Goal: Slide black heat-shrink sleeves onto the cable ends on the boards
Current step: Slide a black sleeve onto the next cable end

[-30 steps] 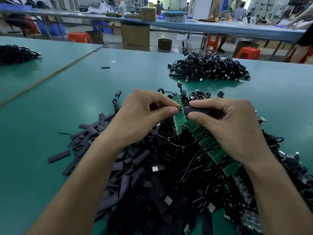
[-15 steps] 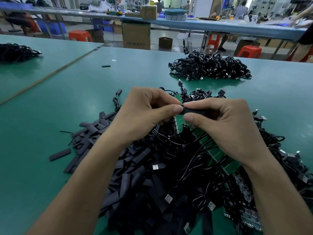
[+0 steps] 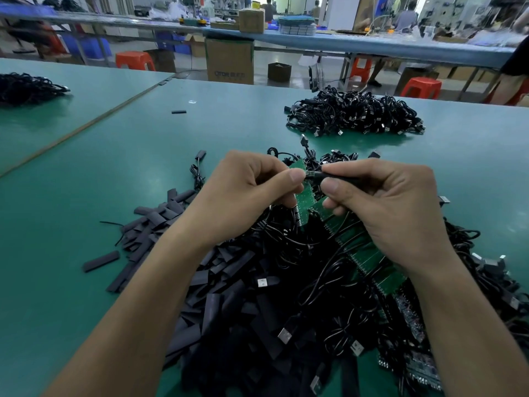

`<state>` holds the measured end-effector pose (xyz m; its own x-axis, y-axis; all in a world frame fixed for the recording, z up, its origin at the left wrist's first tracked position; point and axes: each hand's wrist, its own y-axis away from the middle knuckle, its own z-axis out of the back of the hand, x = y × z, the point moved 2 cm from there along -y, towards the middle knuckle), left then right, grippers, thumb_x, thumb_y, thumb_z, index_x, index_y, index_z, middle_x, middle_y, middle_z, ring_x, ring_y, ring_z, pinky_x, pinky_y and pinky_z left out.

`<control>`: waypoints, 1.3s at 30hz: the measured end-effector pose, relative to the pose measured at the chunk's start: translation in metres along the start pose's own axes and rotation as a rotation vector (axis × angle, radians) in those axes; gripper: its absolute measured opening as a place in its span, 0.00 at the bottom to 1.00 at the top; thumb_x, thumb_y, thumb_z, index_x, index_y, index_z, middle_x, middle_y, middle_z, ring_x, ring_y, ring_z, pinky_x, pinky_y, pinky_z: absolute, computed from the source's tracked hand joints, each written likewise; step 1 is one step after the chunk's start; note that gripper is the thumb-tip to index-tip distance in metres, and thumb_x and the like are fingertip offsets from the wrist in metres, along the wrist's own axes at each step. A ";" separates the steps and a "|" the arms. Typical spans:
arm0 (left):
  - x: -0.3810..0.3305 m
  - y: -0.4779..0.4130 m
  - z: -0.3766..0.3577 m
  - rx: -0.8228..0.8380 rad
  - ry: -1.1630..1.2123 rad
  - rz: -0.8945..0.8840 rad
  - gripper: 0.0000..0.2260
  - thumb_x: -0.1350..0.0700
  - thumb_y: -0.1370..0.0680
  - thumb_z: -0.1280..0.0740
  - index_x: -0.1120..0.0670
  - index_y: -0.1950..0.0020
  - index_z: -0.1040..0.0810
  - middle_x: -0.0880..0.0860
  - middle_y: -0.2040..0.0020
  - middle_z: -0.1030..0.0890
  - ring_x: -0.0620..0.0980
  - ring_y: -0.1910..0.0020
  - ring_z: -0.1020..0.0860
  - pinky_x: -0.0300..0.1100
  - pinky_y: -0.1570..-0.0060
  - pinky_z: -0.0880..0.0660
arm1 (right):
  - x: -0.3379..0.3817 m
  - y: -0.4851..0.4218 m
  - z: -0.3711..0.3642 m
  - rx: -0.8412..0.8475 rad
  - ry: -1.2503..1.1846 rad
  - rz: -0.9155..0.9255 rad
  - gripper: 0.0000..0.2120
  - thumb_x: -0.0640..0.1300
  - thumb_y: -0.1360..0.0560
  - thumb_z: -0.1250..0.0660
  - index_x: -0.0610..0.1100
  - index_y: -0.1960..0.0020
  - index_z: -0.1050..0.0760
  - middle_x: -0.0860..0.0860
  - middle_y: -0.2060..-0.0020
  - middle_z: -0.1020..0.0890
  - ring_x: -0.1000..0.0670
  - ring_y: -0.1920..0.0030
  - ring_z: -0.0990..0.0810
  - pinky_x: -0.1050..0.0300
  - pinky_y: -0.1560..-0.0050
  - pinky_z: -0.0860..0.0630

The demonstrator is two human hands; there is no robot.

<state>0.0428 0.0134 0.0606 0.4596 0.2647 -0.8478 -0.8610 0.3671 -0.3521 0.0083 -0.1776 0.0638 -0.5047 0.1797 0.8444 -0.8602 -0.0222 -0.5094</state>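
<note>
My right hand (image 3: pixel 383 207) pinches a black heat-shrink sleeve (image 3: pixel 332 175) between thumb and forefinger, held level above the pile. My left hand (image 3: pixel 243 196) pinches the cable end at the sleeve's left mouth, thumb tip against it. Just below the fingers runs a strip of green boards (image 3: pixel 363 253) with black cables (image 3: pixel 300 253) attached, slanting down to the right. Loose black sleeves (image 3: pixel 160 224) lie heaped to the left and in front. How far the cable end sits inside the sleeve is hidden by my fingers.
A second heap of black cables (image 3: pixel 352 113) lies at the far right of the green table (image 3: pixel 86 181). Another cable bundle (image 3: pixel 25 87) sits at the far left. One stray sleeve (image 3: pixel 178 112) lies alone farther back. Stools, cartons and another bench stand beyond.
Both hands stay together over the boards. The gap between my left thumb and right fingertips has closed slightly, and less of the sleeve shows beyond my right fingers.
</note>
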 end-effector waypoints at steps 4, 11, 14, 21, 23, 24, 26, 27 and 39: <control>-0.001 0.000 0.000 0.017 -0.082 -0.035 0.08 0.49 0.20 0.32 0.48 0.56 0.16 0.42 0.64 0.15 0.42 0.65 0.18 0.32 0.66 0.27 | 0.002 0.001 -0.002 0.020 -0.009 -0.011 0.10 0.41 0.32 0.25 0.47 0.51 0.16 0.49 0.62 0.13 0.50 0.65 0.15 0.64 0.62 0.20; -0.002 0.000 -0.001 0.077 -0.165 -0.052 0.09 0.50 0.19 0.35 0.48 0.51 0.16 0.47 0.60 0.14 0.62 0.63 0.21 0.57 0.63 0.24 | 0.002 0.001 -0.001 0.015 0.044 -0.008 0.10 0.42 0.31 0.24 0.51 0.51 0.16 0.54 0.60 0.13 0.52 0.64 0.15 0.65 0.61 0.20; -0.001 -0.001 -0.002 0.099 -0.179 -0.058 0.08 0.51 0.18 0.34 0.50 0.51 0.15 0.47 0.62 0.14 0.58 0.70 0.24 0.49 0.71 0.28 | 0.004 0.001 -0.002 0.025 0.073 -0.014 0.11 0.47 0.33 0.25 0.51 0.50 0.16 0.54 0.60 0.13 0.52 0.63 0.14 0.65 0.60 0.20; -0.004 0.000 -0.005 -0.009 -0.109 -0.029 0.08 0.49 0.22 0.32 0.49 0.55 0.15 0.47 0.63 0.14 0.63 0.61 0.18 0.61 0.58 0.20 | 0.001 0.001 -0.004 -0.145 0.070 -0.017 0.19 0.41 0.30 0.22 0.53 0.43 0.20 0.55 0.59 0.13 0.53 0.62 0.14 0.63 0.60 0.19; -0.004 0.000 -0.006 -0.036 -0.103 -0.023 0.07 0.51 0.20 0.31 0.49 0.55 0.15 0.46 0.63 0.14 0.62 0.61 0.17 0.62 0.58 0.21 | -0.001 0.002 -0.005 -0.269 0.047 -0.003 0.15 0.40 0.30 0.22 0.52 0.46 0.19 0.52 0.61 0.14 0.53 0.62 0.14 0.63 0.61 0.19; -0.005 0.000 -0.007 -0.048 -0.101 -0.019 0.07 0.52 0.20 0.31 0.49 0.54 0.15 0.45 0.63 0.14 0.58 0.61 0.16 0.59 0.56 0.20 | -0.001 0.003 -0.007 -0.318 0.032 0.003 0.13 0.40 0.30 0.22 0.51 0.48 0.19 0.51 0.61 0.14 0.53 0.62 0.14 0.62 0.60 0.18; -0.005 0.000 -0.009 -0.067 -0.090 -0.011 0.06 0.54 0.19 0.31 0.49 0.54 0.15 0.43 0.63 0.14 0.51 0.60 0.15 0.50 0.56 0.19 | -0.003 0.004 -0.013 -0.372 0.012 0.017 0.13 0.39 0.29 0.23 0.49 0.46 0.18 0.52 0.61 0.14 0.52 0.60 0.14 0.61 0.58 0.18; -0.006 0.000 -0.010 -0.076 -0.084 -0.010 0.06 0.54 0.19 0.31 0.48 0.54 0.15 0.43 0.63 0.14 0.49 0.61 0.16 0.45 0.59 0.20 | -0.003 0.004 -0.017 -0.384 0.006 0.023 0.14 0.38 0.28 0.23 0.47 0.44 0.18 0.53 0.61 0.14 0.52 0.60 0.14 0.61 0.56 0.17; -0.009 0.000 -0.013 -0.156 -0.039 -0.079 0.08 0.51 0.22 0.34 0.49 0.54 0.15 0.45 0.62 0.14 0.52 0.60 0.15 0.57 0.56 0.19 | -0.006 0.007 -0.031 -0.360 -0.134 0.045 0.25 0.31 0.28 0.25 0.44 0.33 0.23 0.55 0.56 0.13 0.54 0.56 0.13 0.62 0.52 0.18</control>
<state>0.0356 -0.0003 0.0631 0.5327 0.2760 -0.8000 -0.8438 0.2464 -0.4768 0.0078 -0.1488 0.0497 -0.5668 0.0558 0.8220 -0.7685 0.3239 -0.5518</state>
